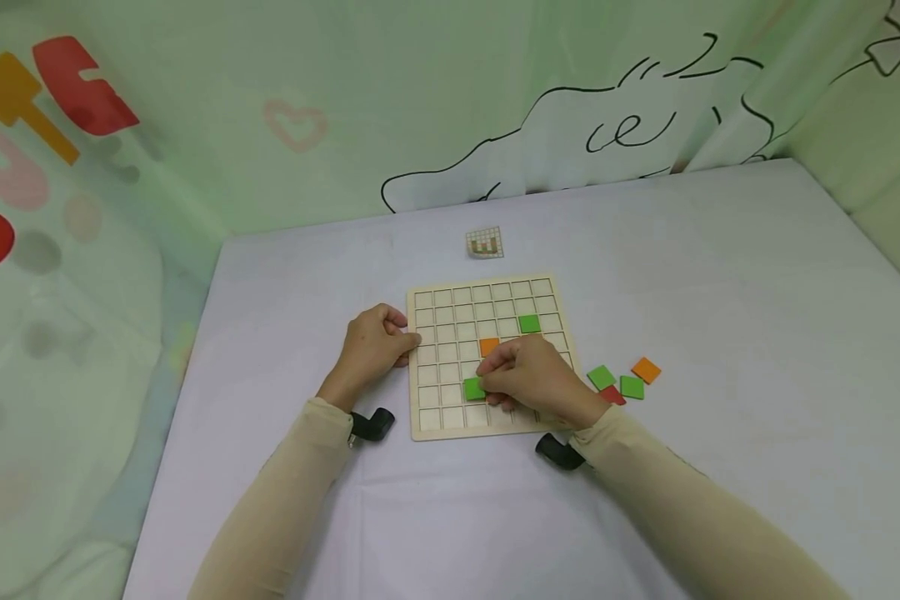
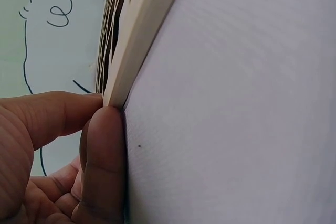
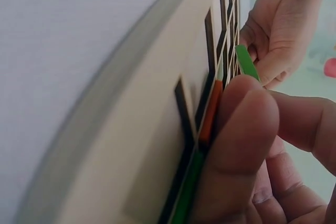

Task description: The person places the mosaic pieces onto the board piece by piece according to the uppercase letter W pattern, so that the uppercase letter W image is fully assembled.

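A square wooden grid board [image 1: 461,433] lies on the table in front of the person. At its left edge, the left hand [image 1: 375,340] pinches the rim, with a thumb and a finger meeting there in the left wrist view. Over the lower middle cells, the right hand [image 1: 536,377] pinches a green square tile [image 1: 474,389] between thumb and finger; the tile stands tilted in the right wrist view. An orange tile [image 1: 489,347] and another green tile [image 1: 529,323] sit in cells. Under the right hand, the right wrist view shows an orange tile [image 3: 211,114] and a green tile [image 3: 188,190].
Right of the board lie loose tiles: two green ones [image 1: 602,377], an orange one [image 1: 646,370] and a red one [image 1: 612,395], partly covered by the right wrist. A small printed grid card [image 1: 484,242] lies behind the board. A printed curtain [image 1: 307,167] hangs behind the table.
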Demonstrator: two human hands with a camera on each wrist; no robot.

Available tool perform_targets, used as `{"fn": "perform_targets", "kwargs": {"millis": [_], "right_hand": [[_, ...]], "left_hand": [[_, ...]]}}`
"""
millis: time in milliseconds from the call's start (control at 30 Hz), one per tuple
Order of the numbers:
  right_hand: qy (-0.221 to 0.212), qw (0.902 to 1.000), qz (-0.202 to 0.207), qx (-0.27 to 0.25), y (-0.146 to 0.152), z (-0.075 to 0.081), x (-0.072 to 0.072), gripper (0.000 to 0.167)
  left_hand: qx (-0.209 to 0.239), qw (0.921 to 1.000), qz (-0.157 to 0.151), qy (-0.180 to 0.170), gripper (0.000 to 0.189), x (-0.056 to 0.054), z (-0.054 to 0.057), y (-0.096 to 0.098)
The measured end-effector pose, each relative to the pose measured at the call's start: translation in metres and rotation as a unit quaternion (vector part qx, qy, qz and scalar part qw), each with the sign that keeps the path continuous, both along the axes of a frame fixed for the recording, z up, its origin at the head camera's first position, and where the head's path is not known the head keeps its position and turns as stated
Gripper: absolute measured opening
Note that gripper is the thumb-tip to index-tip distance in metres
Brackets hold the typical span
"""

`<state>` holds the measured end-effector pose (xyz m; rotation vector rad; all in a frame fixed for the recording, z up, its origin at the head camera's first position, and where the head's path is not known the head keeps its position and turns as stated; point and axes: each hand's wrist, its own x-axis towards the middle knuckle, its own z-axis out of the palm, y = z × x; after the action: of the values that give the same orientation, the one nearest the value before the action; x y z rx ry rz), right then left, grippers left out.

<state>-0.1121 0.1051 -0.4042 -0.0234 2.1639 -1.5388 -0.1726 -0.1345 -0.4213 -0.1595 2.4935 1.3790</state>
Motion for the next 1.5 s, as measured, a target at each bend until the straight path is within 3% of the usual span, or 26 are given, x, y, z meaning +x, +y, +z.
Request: {"fn": "perform_targets", "kwargs": {"millis": [700, 1200, 1500], "right_hand": [[0.014, 0.9994, 0.006, 0.031, -0.004, -0.001, -0.001, 0.008], [0.014, 0.9998, 0.003, 0.010, -0.001, -0.003, 0.001, 0.005], [0.037, 0.9993, -0.005, 0.010, 0.023, 0.003, 0.012, 0.011]], "left_hand": [[-0.001, 1.0000, -0.005, 0.008, 0.027, -0.001, -0.002, -0.002], [0.000, 0.9999, -0.013, 0.009, 0.027, -0.001, -0.001, 0.000], [-0.005, 0.9999, -0.008, -0.004, 0.028, 0.001, 0.001, -0.001]]}}
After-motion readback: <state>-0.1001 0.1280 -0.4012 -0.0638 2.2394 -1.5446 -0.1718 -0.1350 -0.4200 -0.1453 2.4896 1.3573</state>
